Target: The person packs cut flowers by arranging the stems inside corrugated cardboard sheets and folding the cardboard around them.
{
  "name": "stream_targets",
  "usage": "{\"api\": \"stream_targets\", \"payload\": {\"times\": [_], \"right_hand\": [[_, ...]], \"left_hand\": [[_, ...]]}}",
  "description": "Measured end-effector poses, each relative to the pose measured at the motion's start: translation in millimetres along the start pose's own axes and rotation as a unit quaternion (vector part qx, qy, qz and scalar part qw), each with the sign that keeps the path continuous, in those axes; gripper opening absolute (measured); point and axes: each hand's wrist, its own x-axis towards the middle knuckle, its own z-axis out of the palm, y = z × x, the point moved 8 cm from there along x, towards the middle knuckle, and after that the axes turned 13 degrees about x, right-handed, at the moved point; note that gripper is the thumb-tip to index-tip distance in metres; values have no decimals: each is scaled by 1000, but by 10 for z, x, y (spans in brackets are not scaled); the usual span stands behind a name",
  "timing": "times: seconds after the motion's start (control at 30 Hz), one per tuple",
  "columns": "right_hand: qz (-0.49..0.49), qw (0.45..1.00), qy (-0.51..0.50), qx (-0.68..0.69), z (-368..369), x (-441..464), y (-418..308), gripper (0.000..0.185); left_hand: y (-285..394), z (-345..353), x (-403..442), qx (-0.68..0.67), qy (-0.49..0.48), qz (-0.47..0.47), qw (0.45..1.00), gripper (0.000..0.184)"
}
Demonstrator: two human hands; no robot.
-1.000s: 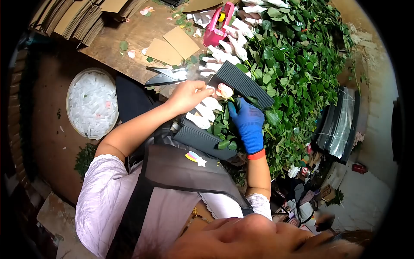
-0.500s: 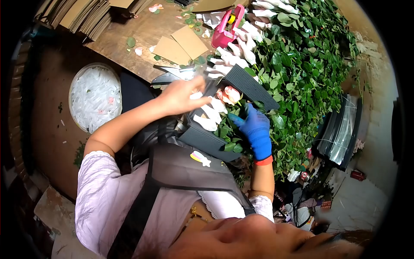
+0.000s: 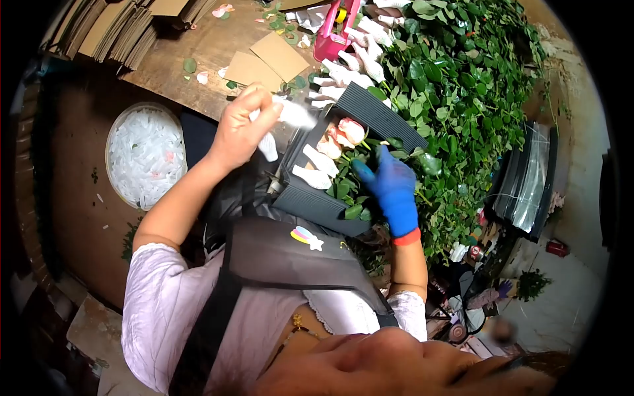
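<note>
My left hand (image 3: 243, 125), bare, is closed in a pinch on a white foam net sleeve (image 3: 295, 114), which is smeared by motion. My right hand (image 3: 395, 191) wears a blue glove with a red cuff. Its thumb and forefinger are spread apart over leaves and stems, close to uncovered pink-and-cream roses (image 3: 341, 135). Those roses lie in a dark ribbed holder (image 3: 323, 210) with raised sides. Beside them are white-sleeved buds (image 3: 315, 166). Another white sleeve (image 3: 267, 148) shows just under my left hand.
A large heap of leafy stems (image 3: 462, 99) covers the right side. A pink tape dispenser (image 3: 332, 41) and cardboard pieces (image 3: 267, 63) lie on the wooden table (image 3: 168, 72). A round tub (image 3: 111, 142) of white sleeves stands left. A person (image 3: 485, 298) is in the background.
My left hand has moved left, away from the roses, with the white sleeve. It now covers the place where the scissors showed. My right hand has stayed nearly still.
</note>
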Motion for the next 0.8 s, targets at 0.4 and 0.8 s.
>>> {"api": "stream_targets", "payload": {"times": [0.4, 0.8], "right_hand": [[-78, 993, -83, -24, 223, -195, -555, 18], [-184, 974, -55, 116, -137, -444, -693, 29]], "left_hand": [[-202, 894, -254, 198, -244, 48, 948, 28], [-196, 535, -324, 201, -258, 26, 945, 34]]}}
